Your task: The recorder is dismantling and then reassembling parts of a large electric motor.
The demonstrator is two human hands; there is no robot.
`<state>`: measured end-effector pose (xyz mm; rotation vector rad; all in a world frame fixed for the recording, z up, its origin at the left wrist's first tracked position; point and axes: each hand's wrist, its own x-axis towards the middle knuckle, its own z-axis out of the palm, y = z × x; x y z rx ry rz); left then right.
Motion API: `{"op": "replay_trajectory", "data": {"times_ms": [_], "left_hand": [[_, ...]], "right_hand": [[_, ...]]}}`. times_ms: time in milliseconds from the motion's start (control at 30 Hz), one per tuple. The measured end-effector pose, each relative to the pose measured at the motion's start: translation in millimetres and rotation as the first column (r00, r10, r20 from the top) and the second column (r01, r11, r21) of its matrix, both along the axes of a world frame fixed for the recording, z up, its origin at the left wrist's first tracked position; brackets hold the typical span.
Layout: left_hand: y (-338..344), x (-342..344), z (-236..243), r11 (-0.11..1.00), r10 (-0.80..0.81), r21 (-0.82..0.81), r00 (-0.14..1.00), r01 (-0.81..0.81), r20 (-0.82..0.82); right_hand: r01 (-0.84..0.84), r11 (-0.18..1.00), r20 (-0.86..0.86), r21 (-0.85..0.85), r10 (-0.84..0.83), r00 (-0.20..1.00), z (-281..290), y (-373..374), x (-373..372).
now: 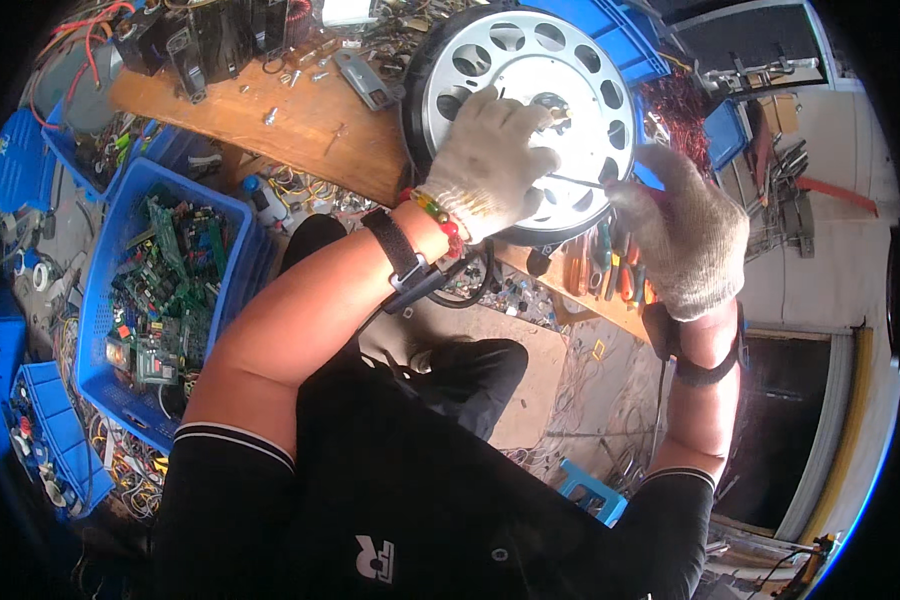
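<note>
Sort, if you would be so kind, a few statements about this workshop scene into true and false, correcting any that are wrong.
1. The left hand is spread on the face of the wheel. True.
2. The right hand holds a slender rod. True.
3. Both hands are bare. False: both wear pale knitted gloves.
4. The basket holding green circuit boards is red. False: it is a blue basket.
5. The orange-handled tools lie to the left of the wheel. False: the orange-handled tools lie below and to the right of it in the picture.
</note>
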<state>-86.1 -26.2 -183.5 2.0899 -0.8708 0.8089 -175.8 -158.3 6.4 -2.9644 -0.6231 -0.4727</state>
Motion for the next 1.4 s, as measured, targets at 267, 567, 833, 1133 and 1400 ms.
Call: {"op": "replay_trajectory", "data": {"times_ms": [267, 567, 833, 1133, 1400], "left_hand": [[-3.2, -0.8, 1.3, 1.000, -0.017, -0.025, 1.000, 0.017, -0.015], [-0.7, -2.0, 1.3, 1.000, -0.018, -0.006, 0.999, 0.018, -0.037], [-0.5, -3.8, 4.9, 0.998, -0.014, 0.063, 0.996, 0.020, -0.091], [-0.5, -5.0, 5.9, 0.997, -0.004, 0.074, 0.996, 0.011, -0.091], [2.8, -5.3, 7.5, 0.997, -0.023, 0.069, 0.993, 0.031, -0.117]], "right_hand": [[-0.120, 0.993, -0.037, -0.019, 0.120, 0.992, -1.2, -8.1, 5.2], [0.065, 0.996, -0.037, -0.056, -0.067, 0.997, 1.7, 8.7, -0.9], [0.002, 0.997, -0.017, -0.080, -0.003, 1.000, 2.6, 3.0, -2.8], [-0.125, 0.992, 0.017, -0.023, 0.126, 0.992, 0.4, -1.4, 3.3], [0.095, 0.995, -0.076, -0.021, -0.096, 0.993, 3.9, 13.6, -5.7]]}}
